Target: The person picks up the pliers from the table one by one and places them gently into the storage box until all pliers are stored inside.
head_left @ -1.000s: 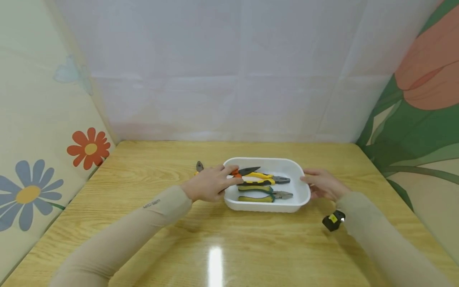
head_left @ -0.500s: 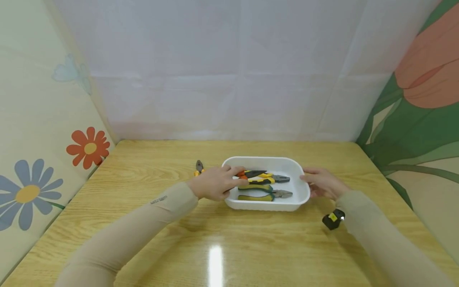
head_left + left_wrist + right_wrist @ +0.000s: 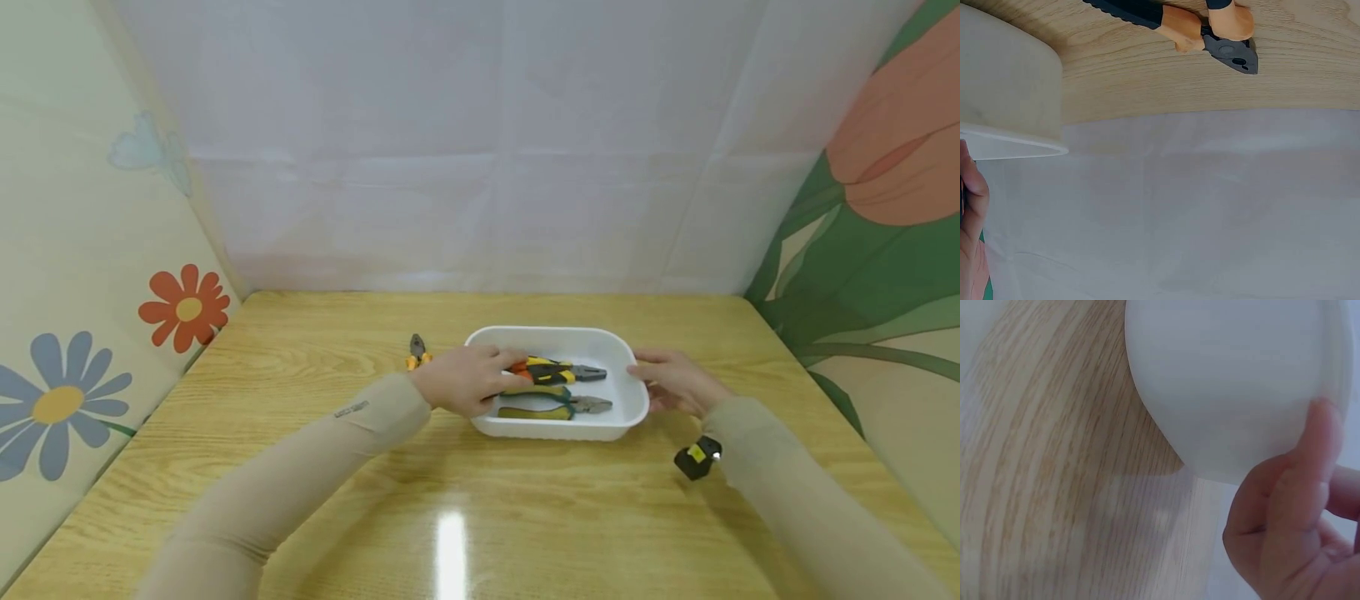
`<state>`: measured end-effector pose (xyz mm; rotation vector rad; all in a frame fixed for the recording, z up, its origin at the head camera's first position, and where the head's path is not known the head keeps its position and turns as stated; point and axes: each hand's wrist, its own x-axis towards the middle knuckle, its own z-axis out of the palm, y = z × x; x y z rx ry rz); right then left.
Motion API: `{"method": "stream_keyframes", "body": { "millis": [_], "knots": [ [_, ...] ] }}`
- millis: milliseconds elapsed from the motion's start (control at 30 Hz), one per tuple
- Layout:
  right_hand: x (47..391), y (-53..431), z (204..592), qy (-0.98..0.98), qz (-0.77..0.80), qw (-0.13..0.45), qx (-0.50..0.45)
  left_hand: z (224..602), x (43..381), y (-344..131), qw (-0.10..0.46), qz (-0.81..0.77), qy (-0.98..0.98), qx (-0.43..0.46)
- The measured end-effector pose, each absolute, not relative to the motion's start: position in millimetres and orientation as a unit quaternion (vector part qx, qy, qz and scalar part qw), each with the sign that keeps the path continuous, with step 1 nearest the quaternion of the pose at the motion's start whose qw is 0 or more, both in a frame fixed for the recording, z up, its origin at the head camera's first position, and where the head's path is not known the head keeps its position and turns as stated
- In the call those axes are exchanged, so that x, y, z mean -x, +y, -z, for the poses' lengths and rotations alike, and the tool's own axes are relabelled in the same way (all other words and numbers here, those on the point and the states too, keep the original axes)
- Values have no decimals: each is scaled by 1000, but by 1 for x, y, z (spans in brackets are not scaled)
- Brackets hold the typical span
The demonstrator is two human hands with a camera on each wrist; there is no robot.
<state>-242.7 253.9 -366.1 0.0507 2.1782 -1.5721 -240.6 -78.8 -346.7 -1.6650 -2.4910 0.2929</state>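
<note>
My left hand (image 3: 467, 379) reaches over the left end of the white tray (image 3: 630, 408) and holds long-nose pliers by their red-orange handles (image 3: 521, 370); the pliers' dark nose lies over yellow-and-black pliers (image 3: 557, 375). Below those in the tray lie green-and-yellow combination pliers (image 3: 588, 405), jaws to the right. My right hand (image 3: 678, 383) grips the tray's right end at the rim; in the right wrist view its thumb (image 3: 1321, 434) lies against the outer wall. The left wrist view shows only part of the left hand at its left edge, beside the tray wall (image 3: 1010, 81).
Orange-and-black pliers (image 3: 417, 352) lie on the wooden table left of the tray, partly behind the left hand. A black-and-yellow tape measure (image 3: 698, 458) sits by the right sleeve. A white cloth (image 3: 480, 167) hangs behind the table, with flower-patterned panels at both sides.
My left hand has moved right, carrying the long-nose pliers farther into the tray and down over the yellow-and-black pliers. The orange-and-black pliers on the table show more. My right hand stays put.
</note>
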Motion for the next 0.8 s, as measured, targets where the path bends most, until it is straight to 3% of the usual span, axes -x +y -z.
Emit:
{"method": "stream_keyframes", "body": {
  "millis": [500,800],
  "knots": [
    [243,255,367,788,571,228,-23,346,246,-64,48,-107,-802,586],
    [241,253,367,787,574,225,-17,348,250,-51,-4,-154,-804,575]
  ]
}}
